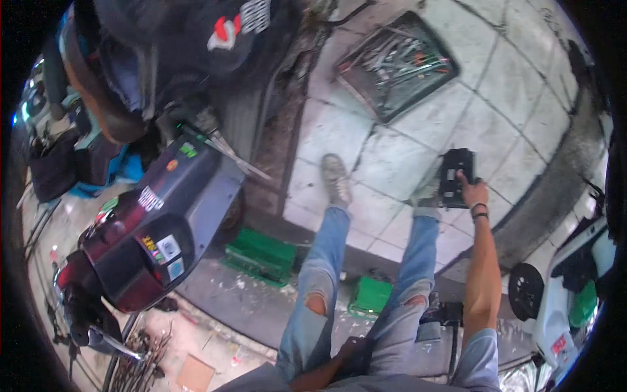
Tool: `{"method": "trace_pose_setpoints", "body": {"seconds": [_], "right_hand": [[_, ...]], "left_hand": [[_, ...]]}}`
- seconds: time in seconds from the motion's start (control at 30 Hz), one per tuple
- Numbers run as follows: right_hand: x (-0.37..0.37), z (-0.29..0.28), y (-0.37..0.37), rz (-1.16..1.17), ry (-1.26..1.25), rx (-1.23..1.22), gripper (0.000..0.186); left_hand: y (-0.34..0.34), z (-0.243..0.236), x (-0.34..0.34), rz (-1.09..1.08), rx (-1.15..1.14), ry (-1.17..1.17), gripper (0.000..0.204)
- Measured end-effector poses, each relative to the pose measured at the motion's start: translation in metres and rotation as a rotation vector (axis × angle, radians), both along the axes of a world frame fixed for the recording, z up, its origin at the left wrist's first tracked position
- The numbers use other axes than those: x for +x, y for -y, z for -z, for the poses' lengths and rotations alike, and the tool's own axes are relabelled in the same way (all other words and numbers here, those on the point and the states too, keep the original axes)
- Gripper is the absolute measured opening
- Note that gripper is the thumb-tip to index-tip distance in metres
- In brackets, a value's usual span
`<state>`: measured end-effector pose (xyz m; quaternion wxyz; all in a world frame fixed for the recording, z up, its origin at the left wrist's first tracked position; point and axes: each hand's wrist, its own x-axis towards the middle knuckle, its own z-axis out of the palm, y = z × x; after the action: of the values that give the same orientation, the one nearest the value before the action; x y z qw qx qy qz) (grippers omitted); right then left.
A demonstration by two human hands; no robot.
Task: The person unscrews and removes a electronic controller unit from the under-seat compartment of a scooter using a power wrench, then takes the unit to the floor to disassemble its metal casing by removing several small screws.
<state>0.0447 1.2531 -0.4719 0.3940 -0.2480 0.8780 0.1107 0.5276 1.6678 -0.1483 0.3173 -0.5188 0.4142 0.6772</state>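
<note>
My right hand (475,192) grips a flat black rectangular case (456,171) with small pale patches on it. The fingers lie over its right side, above the tiled floor and beside my right shoe. From the lower edge my left forearm (315,379) reaches in low across my lap. A dark shape I cannot identify sits at its end, and the left fingers are too hidden to make out. Ahead on the floor lies a dark tray (398,65) filled with many metal hand tools, some with orange or green parts.
A dark red and grey scooter (157,228) with stickers stands on the left. Green step-like pieces (261,256) lie near my legs, another (371,295) between them. A pale scooter part (581,287) is at the right. A dark raised edge (555,189) borders the tiles (392,157).
</note>
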Motion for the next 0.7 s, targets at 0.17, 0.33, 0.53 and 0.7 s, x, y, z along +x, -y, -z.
{"method": "trace_pose_setpoints", "body": {"seconds": [0.17, 0.33, 0.53, 0.7], "right_hand": [[0.068, 0.017, -0.001, -0.006, 0.190, -0.136, 0.088], [0.142, 0.019, 0.081, -0.637, 0.357, -0.050, 0.084], [0.176, 0.093, 0.093, -1.190, 0.484, -0.196, 0.065], [0.160, 0.140, 0.105, -1.224, 0.556, -0.249, 0.079]], "left_hand": [[0.064, -0.017, 0.046, -0.971, 0.486, 0.664, 0.048], [0.115, 0.060, 0.047, -0.505, -0.181, 0.050, 0.050], [0.521, 0.104, 0.065, -0.668, -0.865, 0.234, 0.044], [0.518, 0.243, 0.170, -0.849, -0.927, 0.420, 0.063]]}}
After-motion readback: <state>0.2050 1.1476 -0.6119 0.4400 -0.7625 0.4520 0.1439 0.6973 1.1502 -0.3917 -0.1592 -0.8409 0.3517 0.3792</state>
